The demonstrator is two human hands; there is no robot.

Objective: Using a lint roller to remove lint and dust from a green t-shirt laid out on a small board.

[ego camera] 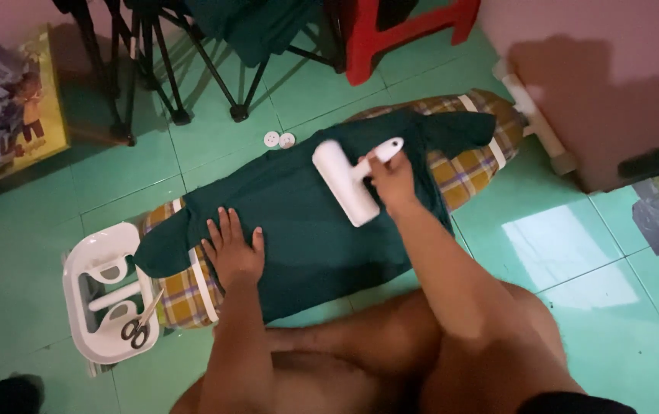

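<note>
I see a checked ironing board (477, 165) on the green floor, a dark green shirt (306, 222) spread over it. My left hand (234, 249) lies flat, fingers spread, on the shirt; my right hand (392, 180) grips a white lint roller (346, 182) resting on it.

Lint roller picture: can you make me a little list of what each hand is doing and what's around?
Right hand: grips white lint roller on dark green garment
Left hand: flat on garment, fingers spread
Underneath: plaid ironing board on green tiled floor
Nearby: scissors on white rack
</note>
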